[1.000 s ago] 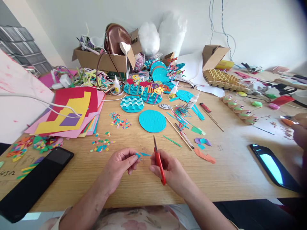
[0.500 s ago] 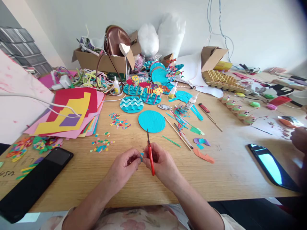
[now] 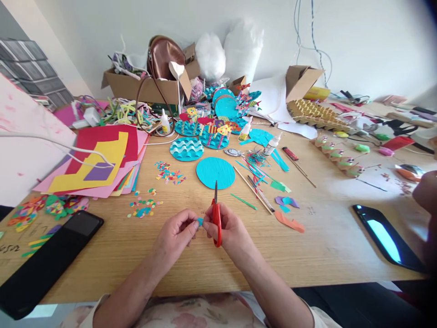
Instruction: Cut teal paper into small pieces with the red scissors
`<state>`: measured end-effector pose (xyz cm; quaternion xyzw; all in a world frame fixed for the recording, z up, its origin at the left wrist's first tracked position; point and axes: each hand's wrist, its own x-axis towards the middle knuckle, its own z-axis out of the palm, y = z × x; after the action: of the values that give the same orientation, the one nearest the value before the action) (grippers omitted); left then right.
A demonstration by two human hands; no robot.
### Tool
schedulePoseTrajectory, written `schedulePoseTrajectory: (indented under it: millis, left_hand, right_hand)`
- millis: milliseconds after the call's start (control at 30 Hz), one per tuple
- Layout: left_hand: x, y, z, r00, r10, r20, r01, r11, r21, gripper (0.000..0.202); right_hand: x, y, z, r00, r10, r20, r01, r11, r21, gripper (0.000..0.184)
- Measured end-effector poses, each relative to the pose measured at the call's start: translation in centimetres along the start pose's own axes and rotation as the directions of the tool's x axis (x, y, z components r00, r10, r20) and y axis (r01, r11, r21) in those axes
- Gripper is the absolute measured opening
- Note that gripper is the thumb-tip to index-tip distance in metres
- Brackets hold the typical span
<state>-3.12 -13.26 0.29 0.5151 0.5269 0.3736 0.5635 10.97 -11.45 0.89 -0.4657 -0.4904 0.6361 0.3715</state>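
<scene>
My right hand (image 3: 228, 226) is closed around red-handled scissors (image 3: 217, 225), whose dark blades point away from me over the near edge of a blue disc (image 3: 215, 173). Between the fingertips of both hands sits a small blue paper piece (image 3: 200, 222), mostly covered by the fingers. My left hand (image 3: 179, 228) pinches it from the left. Beyond the disc is another blue disc with wavy paper strips (image 3: 186, 149). Left of the hands lie small paper dots (image 3: 145, 208) and confetti pieces (image 3: 169, 174).
Coloured paper sheets (image 3: 99, 159) are stacked at left, behind a black phone (image 3: 51, 264). Sticks (image 3: 254, 190), glue bottles (image 3: 272, 145) and paper scraps (image 3: 288, 222) lie right of the disc. Another phone (image 3: 385, 237) and another person's hand (image 3: 426, 195) are at far right.
The scissors have turned in my right hand, their tips swinging slightly right and their red handles showing wider. The blue paper piece has shifted slightly between my fingertips.
</scene>
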Motion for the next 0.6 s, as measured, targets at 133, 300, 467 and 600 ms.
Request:
schedulePoseTrajectory:
  millis: [133, 300, 467, 600]
  left_hand:
    - [-0.12, 0.05, 0.03, 1.000, -0.002, 0.018, 0.002, 1.000, 0.004, 0.019]
    - [-0.23, 0.14, -0.04, 0.996, 0.002, 0.090, -0.009, 0.997, 0.075, 0.016]
    - [-0.12, 0.37, -0.28, 0.997, 0.037, 0.073, -0.046, 0.991, 0.129, 0.016]
    - [-0.14, 0.30, -0.50, 0.999, 0.044, 0.018, -0.046, 0.990, 0.131, 0.017]
  right_hand:
    - [0.01, -0.02, -0.08, 1.000, 0.000, 0.011, 0.000, 1.000, -0.010, 0.024]
    - [0.17, 0.13, -0.47, 0.999, -0.050, 0.010, 0.051, 0.992, -0.113, 0.017]
    - [0.31, -0.13, -0.54, 0.994, -0.102, 0.034, 0.107, 0.927, -0.359, 0.011]
    - [0.13, -0.41, -0.44, 0.996, -0.088, -0.004, 0.083, 0.947, -0.310, 0.011]
